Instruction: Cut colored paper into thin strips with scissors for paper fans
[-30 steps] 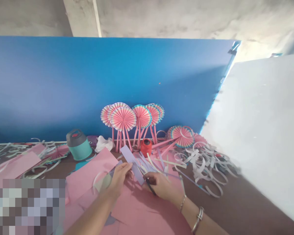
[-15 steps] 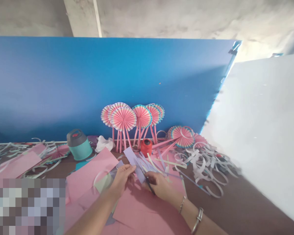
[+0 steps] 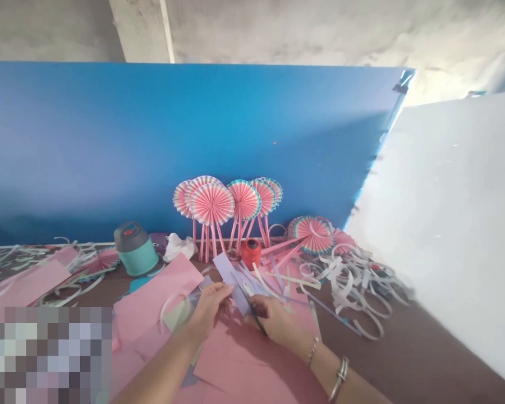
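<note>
A strip of lavender paper (image 3: pixel 227 273) is pinched between the thumb and fingers of my left hand (image 3: pixel 214 300), held tilted over the pink sheets. My right hand (image 3: pixel 273 316) is closed round a pair of scissors (image 3: pixel 258 320) with dark handles. Their blades lie along the right side of the lavender paper; how far they are parted is hard to make out. Just beyond both hands lie cut lavender strips (image 3: pixel 273 289) and a pale yellow strip (image 3: pixel 297 280). Pink paper (image 3: pixel 252 359) spreads beneath my wrists.
Several pink pleated paper fans (image 3: pixel 212 205) stand against the blue panel (image 3: pixel 235 123). A red thread spool (image 3: pixel 251 253) sits before them. At left is a teal container with a grey lid (image 3: pixel 136 249). Curled white paper strips (image 3: pixel 349 280) heap on the brown table (image 3: pixel 429 342) at right.
The scissor blades have shifted slightly against the lavender paper. Both hands keep almost the same place, and the things around them have not moved.
</note>
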{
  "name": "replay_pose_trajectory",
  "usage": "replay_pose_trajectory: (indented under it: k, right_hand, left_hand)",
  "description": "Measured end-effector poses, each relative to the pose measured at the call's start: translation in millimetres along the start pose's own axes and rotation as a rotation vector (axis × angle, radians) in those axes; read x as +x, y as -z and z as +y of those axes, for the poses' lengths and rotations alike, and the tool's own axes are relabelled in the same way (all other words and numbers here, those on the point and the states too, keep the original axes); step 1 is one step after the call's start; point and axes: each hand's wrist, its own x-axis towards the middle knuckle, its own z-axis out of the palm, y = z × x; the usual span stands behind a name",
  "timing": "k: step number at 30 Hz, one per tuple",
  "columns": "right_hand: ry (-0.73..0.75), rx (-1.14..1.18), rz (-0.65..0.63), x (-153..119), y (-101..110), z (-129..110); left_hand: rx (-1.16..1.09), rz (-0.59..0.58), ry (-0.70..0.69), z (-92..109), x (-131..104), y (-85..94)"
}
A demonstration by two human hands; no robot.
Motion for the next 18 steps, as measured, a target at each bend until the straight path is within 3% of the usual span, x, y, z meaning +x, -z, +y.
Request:
replay_pose_trajectory:
  k: [9,14,18]
  right_hand:
    - [-0.039,-0.065,0.019,-3,2,-12]
    - [-0.051,-0.065,-0.014,-3,0,-14]
    - [-0.034,-0.049,-0.016,-2,-1,-10]
  left_hand:
    - [0.02,-0.016,-0.037,2,0,-0.7]
    - [0.043,0.127,-0.106,12,-6,-5.3]
    - [0.108,0.132,-0.077,10,-7,-4.5]
